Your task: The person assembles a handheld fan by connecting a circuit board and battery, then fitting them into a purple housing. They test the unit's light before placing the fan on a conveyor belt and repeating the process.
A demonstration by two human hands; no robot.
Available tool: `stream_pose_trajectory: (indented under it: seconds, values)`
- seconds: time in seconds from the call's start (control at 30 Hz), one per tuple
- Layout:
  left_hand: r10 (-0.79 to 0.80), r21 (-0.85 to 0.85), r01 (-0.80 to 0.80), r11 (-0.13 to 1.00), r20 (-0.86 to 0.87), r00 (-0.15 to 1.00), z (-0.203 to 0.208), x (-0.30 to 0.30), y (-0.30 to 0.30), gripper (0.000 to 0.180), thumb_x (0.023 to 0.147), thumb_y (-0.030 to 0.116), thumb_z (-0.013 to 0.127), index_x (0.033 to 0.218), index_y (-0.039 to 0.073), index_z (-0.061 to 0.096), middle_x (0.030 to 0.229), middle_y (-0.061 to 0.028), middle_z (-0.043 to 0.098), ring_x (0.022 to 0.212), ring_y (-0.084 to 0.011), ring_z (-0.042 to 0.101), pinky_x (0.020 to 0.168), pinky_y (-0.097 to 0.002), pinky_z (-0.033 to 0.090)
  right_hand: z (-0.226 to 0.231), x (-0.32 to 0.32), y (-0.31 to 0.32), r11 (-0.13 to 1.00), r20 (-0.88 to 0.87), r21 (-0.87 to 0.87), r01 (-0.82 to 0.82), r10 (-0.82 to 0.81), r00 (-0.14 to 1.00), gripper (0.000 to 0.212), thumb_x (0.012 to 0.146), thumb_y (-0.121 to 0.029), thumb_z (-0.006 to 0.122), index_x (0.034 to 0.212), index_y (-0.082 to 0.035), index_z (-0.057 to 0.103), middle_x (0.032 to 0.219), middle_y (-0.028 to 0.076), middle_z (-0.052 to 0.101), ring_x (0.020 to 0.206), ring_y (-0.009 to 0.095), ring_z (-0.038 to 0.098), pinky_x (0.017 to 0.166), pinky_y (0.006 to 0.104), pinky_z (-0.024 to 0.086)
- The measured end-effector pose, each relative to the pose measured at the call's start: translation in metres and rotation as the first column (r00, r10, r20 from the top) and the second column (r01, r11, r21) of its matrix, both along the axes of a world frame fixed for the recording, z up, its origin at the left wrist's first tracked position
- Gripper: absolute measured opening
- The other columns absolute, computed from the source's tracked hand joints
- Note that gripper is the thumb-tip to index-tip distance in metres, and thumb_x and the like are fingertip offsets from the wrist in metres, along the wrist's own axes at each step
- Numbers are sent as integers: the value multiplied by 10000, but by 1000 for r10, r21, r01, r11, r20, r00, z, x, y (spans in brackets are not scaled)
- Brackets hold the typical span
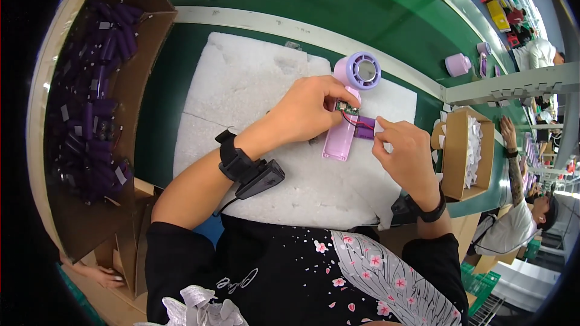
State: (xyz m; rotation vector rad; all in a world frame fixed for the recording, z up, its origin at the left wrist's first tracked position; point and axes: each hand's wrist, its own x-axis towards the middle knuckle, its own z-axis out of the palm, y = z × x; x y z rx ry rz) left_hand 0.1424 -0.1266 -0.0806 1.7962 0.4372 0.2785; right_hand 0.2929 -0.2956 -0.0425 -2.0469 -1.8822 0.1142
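A pink and purple handheld fan (338, 143) lies on white foam, its round head (357, 71) away from me and its handle open toward me. My left hand (309, 107) grips it near the neck, fingers closed beside the exposed green circuit board (347, 107). Red and black wires run from the board to a purple cylindrical battery (365, 129) lying across the handle's right side. At that battery's right end, my right hand (405, 150) is closed in a pinch on a small white tab (379, 127). The fingers partly hide the tab and the battery end.
A cardboard box of purple batteries (96, 105) stands at the left. On the right is a smaller box with white paper slips (473, 152). The foam sheet (235, 90) covers the green bench. Other fan parts (457, 64) lie beyond the white rail; co-workers are at the right.
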Motion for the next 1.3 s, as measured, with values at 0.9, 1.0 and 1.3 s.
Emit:
stream_pose_trajectory:
  seconds: [0.9,1.0,1.3]
  values:
    - [4,-12,-4,1000,12,1000,-4,-3,5,348,721,-45,590,1021,64,730,1051,-93,649,766,-132,595,707,-257,500,1,-2,5,999,16,-40,27,-27,1000,40,702,6,675,726,27,651,961,159,713,724,289,663,639,334,529]
    - [43,16,-44,999,70,997,-6,-4,5,309,706,-3,624,985,70,737,886,-99,664,702,-176,588,672,-293,501,-4,6,6,998,-110,-9,62,-63,992,40,709,10,670,733,32,648,956,155,714,710,280,669,628,322,532]
    - [23,-3,-23,1000,-58,998,3,-6,8,363,718,-64,568,1038,22,717,1164,-98,626,807,-113,601,733,-228,499,11,65,26,967,-492,-89,239,-251,834,87,801,-29,661,858,36,674,801,81,694,677,98,622,641,212,493]
